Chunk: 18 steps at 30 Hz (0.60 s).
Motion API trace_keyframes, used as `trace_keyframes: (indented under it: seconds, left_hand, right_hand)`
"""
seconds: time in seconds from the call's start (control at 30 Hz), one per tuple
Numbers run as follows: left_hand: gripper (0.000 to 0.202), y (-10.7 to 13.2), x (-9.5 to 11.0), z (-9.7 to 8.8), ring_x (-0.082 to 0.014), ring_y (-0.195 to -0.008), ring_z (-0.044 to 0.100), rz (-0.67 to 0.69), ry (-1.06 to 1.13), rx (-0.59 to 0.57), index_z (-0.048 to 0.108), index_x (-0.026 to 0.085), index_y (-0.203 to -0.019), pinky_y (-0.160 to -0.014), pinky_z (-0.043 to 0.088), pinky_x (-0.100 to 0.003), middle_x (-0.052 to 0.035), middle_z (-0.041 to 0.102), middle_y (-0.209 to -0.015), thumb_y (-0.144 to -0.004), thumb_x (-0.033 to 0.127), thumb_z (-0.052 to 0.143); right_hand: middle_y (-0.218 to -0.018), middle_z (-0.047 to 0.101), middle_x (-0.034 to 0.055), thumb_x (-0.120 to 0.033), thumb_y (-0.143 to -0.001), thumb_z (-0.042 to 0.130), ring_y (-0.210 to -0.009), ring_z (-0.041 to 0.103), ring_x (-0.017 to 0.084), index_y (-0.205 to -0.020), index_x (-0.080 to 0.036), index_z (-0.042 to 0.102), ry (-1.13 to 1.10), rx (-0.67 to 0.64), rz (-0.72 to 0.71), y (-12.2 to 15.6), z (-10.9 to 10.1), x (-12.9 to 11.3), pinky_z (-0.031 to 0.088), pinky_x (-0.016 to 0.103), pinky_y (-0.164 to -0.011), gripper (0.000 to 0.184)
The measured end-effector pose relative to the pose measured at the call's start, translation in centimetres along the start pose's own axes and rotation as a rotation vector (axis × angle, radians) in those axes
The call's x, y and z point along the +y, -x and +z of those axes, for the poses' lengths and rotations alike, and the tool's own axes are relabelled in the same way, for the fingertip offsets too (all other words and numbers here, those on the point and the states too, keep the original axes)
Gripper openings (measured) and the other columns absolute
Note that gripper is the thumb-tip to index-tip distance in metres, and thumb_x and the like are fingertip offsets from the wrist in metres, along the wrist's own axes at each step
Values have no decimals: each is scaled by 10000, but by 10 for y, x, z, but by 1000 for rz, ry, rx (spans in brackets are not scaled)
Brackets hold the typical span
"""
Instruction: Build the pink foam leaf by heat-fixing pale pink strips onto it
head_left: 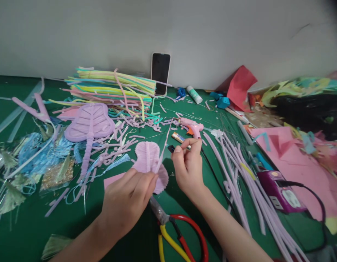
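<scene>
My left hand (130,193) is closed on the lower part of a lilac fan-shaped piece (147,154) made of fuzzy pipe cleaners side by side. A thin lilac strip (166,142) slants up from my left fingertips, its far end free. To the right, my right hand (188,167) is closed with the thumb against the fingers, around a small black object (171,148) whose kind I cannot make out. Below my hands lie scissors (181,236) with red and yellow handles. Just beyond my right hand, a pink glue gun (191,125) rests on the table.
A finished-looking lilac fan (90,123) lies left, near blue tassels (34,153). Pipe cleaner bundles (110,87) and a phone (160,72) stand by the wall. Lilac pipe cleaners (247,182), a purple corded box (280,191) and pink paper (283,145) occupy the right.
</scene>
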<state>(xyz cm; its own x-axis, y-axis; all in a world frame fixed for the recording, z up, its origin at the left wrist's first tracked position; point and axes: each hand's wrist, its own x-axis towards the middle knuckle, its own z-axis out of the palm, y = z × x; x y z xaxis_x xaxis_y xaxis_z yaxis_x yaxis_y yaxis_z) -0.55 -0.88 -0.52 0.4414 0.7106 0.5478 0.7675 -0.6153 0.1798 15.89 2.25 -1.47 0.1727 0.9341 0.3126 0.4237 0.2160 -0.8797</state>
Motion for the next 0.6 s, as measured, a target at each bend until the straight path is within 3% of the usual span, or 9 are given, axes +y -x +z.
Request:
trace_keyframes:
  seconds: [0.4, 0.6]
  left_hand:
    - [144, 0, 2, 0, -109, -498, 471, 22, 6, 39, 578, 190, -723, -479, 273, -275, 54, 485, -522, -852, 126, 577]
    - [135, -1, 3, 1, -109, -514, 492, 12, 16, 40, 576, 193, -735, -497, 304, -266, 51, 513, -540, -858, 138, 573]
  right_hand:
    - [-499, 339, -136, -204, -869, 426, -346, 335, 77, -862, -252, 279, 13, 20, -29, -4, -1, -2, 224, 187, -357, 154]
    - [-492, 334, -138, -210, -870, 419, -339, 327, 76, -861, -251, 280, 27, 29, -28, -4, -2, -2, 227, 184, -357, 144]
